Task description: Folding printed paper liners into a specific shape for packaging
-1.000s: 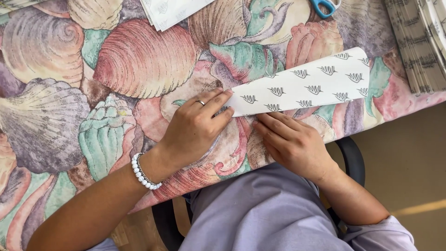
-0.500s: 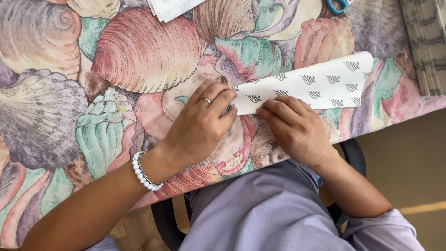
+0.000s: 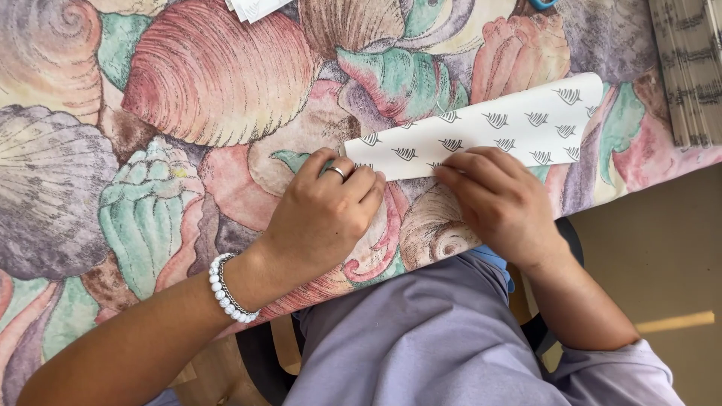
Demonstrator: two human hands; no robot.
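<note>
— Seashell-printed cloth (image 3: 188,98) covers the whole table in pinks, greens and purples, and that's where I'm working, seated at the near edge. What do you want to know?

— Where's the paper, and what are your hands doing on it?

— Lying flat on the cloth near the table's edge is a long white strip of patterned paper (image 3: 511,124) with small dark leaf marks, slanting up to the right. My left hand (image 3: 323,218) presses down on its left end, fingers curled together, nothing clamped inside them. My right hand (image 3: 500,203) lies just beside it, fingertips flat along the strip's near edge, pressing rather than gripping.

— So how far along would you say the folding is?

— I'd judge the sheet is already folded over into a narrow band, since it looks doubled and its long edges run straight. Both hands sit on the lower edge at the left part, so the crease there seems to be in hand. Out to the right, that stretch of edge has no hand on it; whether it is sharply creased I cannot tell.

— Anything else about?

— More paper (image 3: 252,7) peeks in at the top, a blue handle (image 3: 540,4) too, and a printed stack (image 3: 688,71) sits at right.
</note>
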